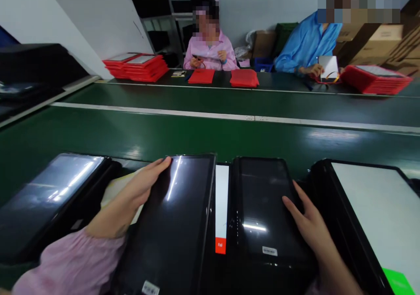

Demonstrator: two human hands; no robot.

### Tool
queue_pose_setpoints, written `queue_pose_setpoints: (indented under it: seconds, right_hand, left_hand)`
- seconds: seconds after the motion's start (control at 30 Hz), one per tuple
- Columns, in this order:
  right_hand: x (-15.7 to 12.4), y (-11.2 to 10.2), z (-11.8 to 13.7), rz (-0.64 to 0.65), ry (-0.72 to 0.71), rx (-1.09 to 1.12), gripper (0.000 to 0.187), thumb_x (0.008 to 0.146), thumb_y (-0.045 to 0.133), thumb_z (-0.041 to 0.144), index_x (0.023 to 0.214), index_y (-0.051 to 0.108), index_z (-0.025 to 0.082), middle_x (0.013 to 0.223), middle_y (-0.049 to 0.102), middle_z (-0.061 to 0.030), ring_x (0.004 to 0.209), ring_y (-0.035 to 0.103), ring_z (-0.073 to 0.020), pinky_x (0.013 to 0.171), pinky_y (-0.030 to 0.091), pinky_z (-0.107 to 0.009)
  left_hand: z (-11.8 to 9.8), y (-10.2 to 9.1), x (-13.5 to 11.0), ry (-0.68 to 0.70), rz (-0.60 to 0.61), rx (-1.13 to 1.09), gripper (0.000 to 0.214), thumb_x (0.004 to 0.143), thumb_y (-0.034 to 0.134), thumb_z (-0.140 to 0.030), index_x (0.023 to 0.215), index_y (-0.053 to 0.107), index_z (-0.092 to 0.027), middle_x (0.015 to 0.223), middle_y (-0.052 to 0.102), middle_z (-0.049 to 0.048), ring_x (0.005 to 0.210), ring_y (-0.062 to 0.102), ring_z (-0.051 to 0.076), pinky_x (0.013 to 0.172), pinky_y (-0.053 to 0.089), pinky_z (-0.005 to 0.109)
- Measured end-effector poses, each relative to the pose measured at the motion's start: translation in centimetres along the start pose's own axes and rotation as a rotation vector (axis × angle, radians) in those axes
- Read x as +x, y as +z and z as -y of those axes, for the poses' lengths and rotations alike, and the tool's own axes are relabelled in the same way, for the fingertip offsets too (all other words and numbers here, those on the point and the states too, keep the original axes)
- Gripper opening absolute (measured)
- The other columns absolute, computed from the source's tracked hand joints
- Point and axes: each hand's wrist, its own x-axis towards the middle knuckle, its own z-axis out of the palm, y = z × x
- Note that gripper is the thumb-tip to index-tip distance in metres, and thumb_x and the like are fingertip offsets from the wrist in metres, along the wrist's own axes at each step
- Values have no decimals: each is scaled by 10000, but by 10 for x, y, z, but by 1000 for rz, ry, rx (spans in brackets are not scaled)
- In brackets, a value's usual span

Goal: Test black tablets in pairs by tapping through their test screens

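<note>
My left hand [139, 187] is closed on the upper left edge of a black glossy screen panel [180, 225], thumb at the top corner and other fingers mostly hidden beneath. This panel is tilted and bears a small white barcode label low down. My right hand [308, 218] grips the right side of a second black screen panel [262, 198], its thumb over the glass and index finger along the edge; the remaining fingers are out of sight. Between the two panels shows a white strip with a red "Fail" label [220, 245].
Another dark panel [52, 190] lies at the left, and a white-faced one with a green label [397, 281] at the right. Beyond the green belt [197, 126], two people sit beside red stacks [146, 68], handling small items. Cartons [383, 41] stand behind.
</note>
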Motion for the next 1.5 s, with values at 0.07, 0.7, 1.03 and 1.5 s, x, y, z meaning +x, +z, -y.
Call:
queue_pose_setpoints:
  seconds: [0.07, 0.7, 1.03, 1.5]
  right_hand:
    - [-3, 3, 1, 109, 69, 99, 991, 764, 726, 836, 1562, 577, 269, 1643, 584, -108, 1553, 514, -371, 1289, 439, -537]
    - [-14, 8, -17, 118, 107, 161, 979, 878, 688, 793, 1693, 399, 334, 1758, 429, -50, 1658, 324, -347, 1301, 425, -534]
    - [-3, 14, -15, 59, -51, 105, 783, 933, 729, 670, 1611, 529, 331, 1679, 546, -72, 1562, 508, -338, 1278, 465, -541]
    - [17, 23, -7, -3, -73, 72, 730, 882, 753, 633, 1493, 609, 261, 1514, 681, -144, 1443, 617, -374, 1220, 501, -616]
  left_hand:
    - [9, 22, 11, -47, 37, 84, 147, 792, 850, -123, 855, 781, -236, 854, 804, 97, 749, 777, 250, 629, 619, 309]
    - [78, -8, -17, 0, 151, 233, 632, 823, 726, -639, 1326, 728, -257, 1562, 675, 94, 1573, 481, 346, 1297, 398, 453]
    - [63, 35, -27, 475, 225, 970, 841, 863, 705, -601, 1565, 558, -162, 1770, 355, 222, 1667, 247, 460, 1295, 338, 651]
    - [53, 129, -18, 852, 418, 1436, 598, 1002, 412, -351, 1458, 667, -59, 1472, 711, 225, 1387, 648, 398, 1190, 479, 575]
